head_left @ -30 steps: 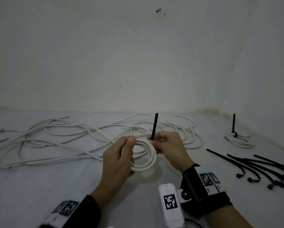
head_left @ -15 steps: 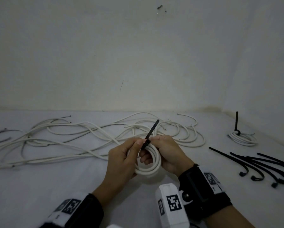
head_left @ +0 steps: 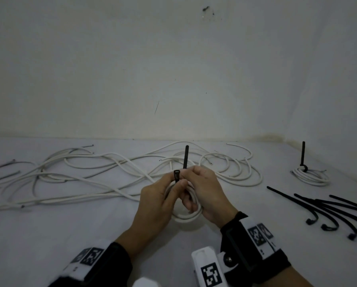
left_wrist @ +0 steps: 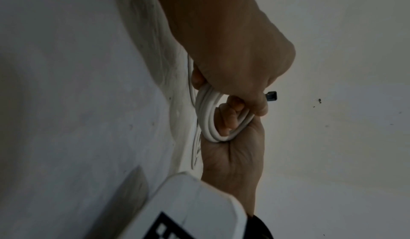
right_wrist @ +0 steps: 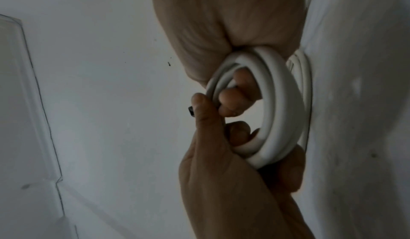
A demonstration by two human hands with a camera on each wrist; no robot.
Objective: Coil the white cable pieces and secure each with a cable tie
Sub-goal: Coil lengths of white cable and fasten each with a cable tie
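Above the near centre of the white worktop (head_left: 38, 235), the left hand (head_left: 154, 206) pinches the small coil of white round cable (head_left: 189, 215) and the black plastic cable tie (head_left: 186, 157) head together, steadying both. The right hand (head_left: 206, 193) grips the coil's right side, pinching the upright tail, probably ready for threading.

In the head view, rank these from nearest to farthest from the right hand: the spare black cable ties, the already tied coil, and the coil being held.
1. Held coil: in the right hand itself.
2. Spare black cable ties: on the table, to its right.
3. Tied coil: far right, toward the back wall.
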